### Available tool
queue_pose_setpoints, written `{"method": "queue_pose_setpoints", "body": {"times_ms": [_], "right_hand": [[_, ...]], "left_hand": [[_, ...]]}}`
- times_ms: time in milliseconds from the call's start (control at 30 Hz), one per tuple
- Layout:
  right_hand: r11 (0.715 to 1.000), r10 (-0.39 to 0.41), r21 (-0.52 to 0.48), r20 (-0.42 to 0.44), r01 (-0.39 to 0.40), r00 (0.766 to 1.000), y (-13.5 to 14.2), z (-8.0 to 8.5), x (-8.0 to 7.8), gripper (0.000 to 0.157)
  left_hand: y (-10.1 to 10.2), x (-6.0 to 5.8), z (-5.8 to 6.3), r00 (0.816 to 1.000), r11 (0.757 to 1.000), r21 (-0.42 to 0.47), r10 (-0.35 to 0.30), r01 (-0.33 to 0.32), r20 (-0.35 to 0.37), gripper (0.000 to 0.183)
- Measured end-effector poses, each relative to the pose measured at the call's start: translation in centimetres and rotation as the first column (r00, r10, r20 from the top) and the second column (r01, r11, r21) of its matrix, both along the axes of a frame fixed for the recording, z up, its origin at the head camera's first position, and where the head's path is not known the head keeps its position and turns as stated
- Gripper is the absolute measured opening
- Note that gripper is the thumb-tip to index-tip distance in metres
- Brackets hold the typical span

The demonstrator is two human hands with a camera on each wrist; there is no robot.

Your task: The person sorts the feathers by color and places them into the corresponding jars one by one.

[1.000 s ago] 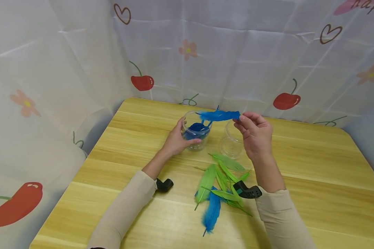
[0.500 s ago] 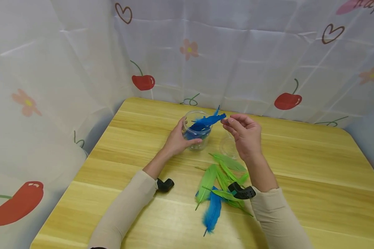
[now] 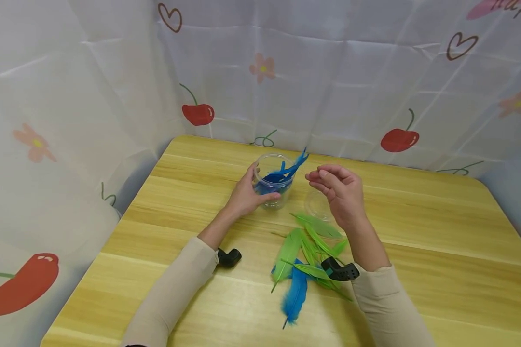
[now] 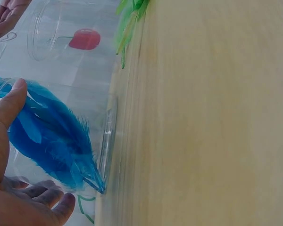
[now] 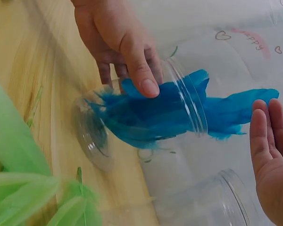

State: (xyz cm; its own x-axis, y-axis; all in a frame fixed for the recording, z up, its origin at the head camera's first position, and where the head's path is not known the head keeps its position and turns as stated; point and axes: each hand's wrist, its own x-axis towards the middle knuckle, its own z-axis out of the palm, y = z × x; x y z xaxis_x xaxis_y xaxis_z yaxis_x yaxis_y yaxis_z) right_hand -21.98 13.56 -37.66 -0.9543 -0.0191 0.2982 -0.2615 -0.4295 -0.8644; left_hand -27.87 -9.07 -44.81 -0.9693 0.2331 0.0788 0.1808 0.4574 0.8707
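Upright on the table stands a clear plastic jar (image 3: 272, 202), gripped round its side by my left hand (image 3: 245, 194). Several blue feathers (image 4: 47, 136) are inside it, and some of their tips stick out above the rim. My right hand (image 3: 344, 193) hovers to the right of the jar with its fingers extended and nothing held. In the right wrist view, the tip of a blue feather (image 5: 240, 106) lies close to the fingertips of that hand. Behind it, partly hidden, is a second clear jar (image 3: 316, 205), in which no feathers show.
Several green feathers (image 3: 290, 251) lie in a loose pile at the middle of the wooden table (image 3: 438, 250). A blue feather (image 3: 296, 298) lies at the pile's near side. A printed curtain (image 3: 321, 86) hangs behind the table.
My right hand moved left and lowered a blue feather into the jar, then let it go and drew slightly back. My left hand has kept its grip on the jar.
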Motion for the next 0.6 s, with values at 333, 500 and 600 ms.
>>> {"method": "queue_pose_setpoints", "body": {"times_ms": [333,500,600], "right_hand": [[0.999,-0.016,0.03,0.002,0.016,1.0,1.6,-0.7,0.7,0.02],[0.998,-0.029,0.056,0.041,0.027,0.999,2.3,-1.0,1.2,0.02],[0.998,-0.029,0.06,0.056,0.026,0.998,2.6,-1.1,1.5,0.019]], "left_hand": [[-0.1,0.0,0.0,1.0,1.0,0.002,-0.002,0.002,0.004,0.11],[-0.1,0.0,0.0,1.0,1.0,0.003,-0.002,0.002,0.003,0.111],[0.0,0.0,0.0,1.0,1.0,0.001,-0.001,0.001,0.003,0.111]]}}
